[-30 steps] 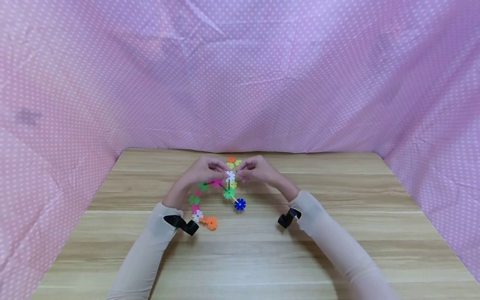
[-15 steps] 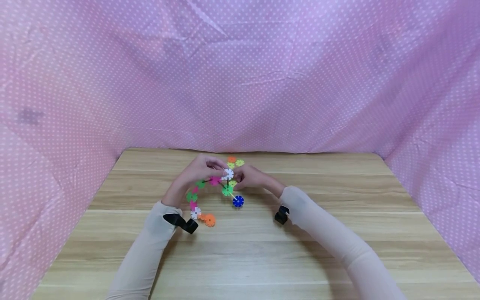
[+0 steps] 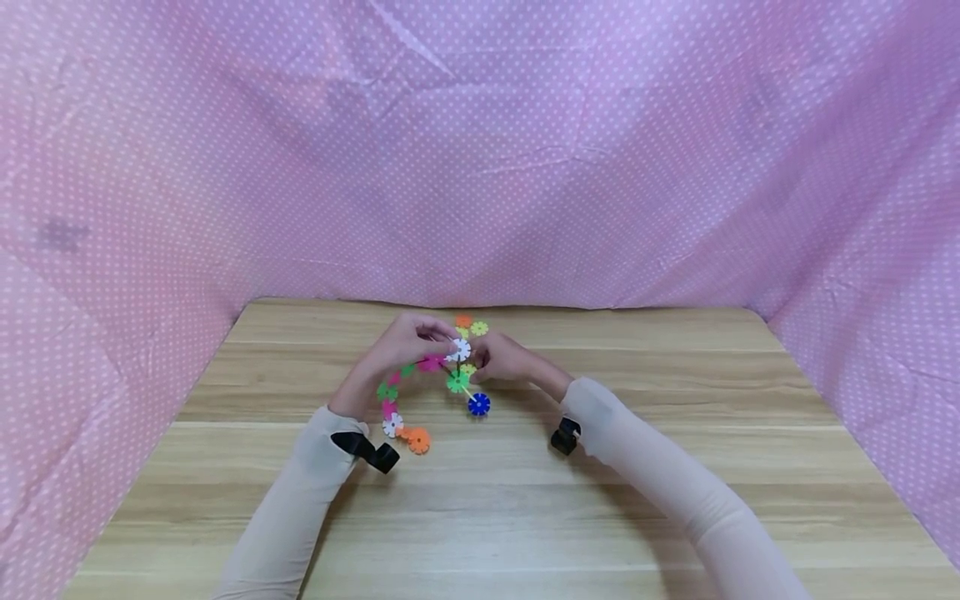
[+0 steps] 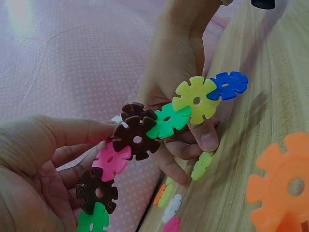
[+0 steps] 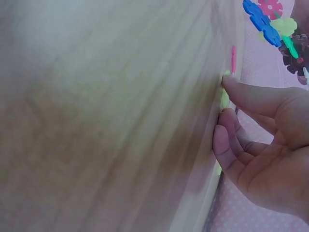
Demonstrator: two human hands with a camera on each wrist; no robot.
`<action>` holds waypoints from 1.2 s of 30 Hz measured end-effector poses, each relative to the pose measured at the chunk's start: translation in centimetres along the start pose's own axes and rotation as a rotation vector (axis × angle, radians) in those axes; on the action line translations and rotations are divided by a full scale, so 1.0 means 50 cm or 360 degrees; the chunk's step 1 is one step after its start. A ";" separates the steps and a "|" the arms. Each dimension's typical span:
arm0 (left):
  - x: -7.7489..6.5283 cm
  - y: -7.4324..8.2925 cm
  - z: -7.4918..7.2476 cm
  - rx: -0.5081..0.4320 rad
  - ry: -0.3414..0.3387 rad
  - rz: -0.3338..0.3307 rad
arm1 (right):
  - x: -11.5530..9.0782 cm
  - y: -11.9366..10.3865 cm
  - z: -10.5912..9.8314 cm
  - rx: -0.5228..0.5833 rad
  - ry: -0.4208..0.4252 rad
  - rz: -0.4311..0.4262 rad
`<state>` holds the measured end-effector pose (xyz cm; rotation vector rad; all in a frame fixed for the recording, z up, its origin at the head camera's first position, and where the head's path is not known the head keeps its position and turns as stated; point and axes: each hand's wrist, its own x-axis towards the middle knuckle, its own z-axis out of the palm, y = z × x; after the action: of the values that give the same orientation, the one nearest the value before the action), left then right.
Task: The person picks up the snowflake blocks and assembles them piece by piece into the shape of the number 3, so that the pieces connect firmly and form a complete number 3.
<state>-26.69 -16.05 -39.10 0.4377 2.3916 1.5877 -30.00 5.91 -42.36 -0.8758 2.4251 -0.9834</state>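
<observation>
My left hand pinches a chain of notched plastic snowflake discs near a white disc and a brown disc. The chain's short end runs through green and yellow to a blue disc. Its other side curves back under my left wrist through pink and green pieces to an orange disc. Beyond the held part, my right hand is down at the tabletop. Its thumb and fingertips close in on both sides of a loose yellow-green disc, partly hidden by them.
Further loose discs lie on the wooden table beyond the hands: an orange disc, a yellow disc, a white disc and a pink disc. A pink dotted cloth hangs behind the table.
My right hand has come down from beside the white disc to the yellow-green disc on the table. The left hand stays nearly still with the chain, which has shifted only slightly.
</observation>
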 end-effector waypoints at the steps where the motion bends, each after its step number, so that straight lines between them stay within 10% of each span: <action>1: 0.000 -0.001 0.000 -0.0008 0.0007 -0.0003 | 0.000 0.000 0.000 0.0002 -0.0001 -0.0002; 17: 0.000 0.001 0.006 0.0011 0.0043 0.0006 | -0.015 0.014 -0.021 0.0228 0.0017 -0.0037; 36: 0.009 0.002 0.007 -0.0026 0.0011 0.0026 | -0.049 0.011 -0.053 0.0798 0.0590 -0.0042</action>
<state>-26.96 -15.53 -39.16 0.4507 2.3843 1.6170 -29.86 9.13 -40.67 -0.5837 2.2684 -1.7935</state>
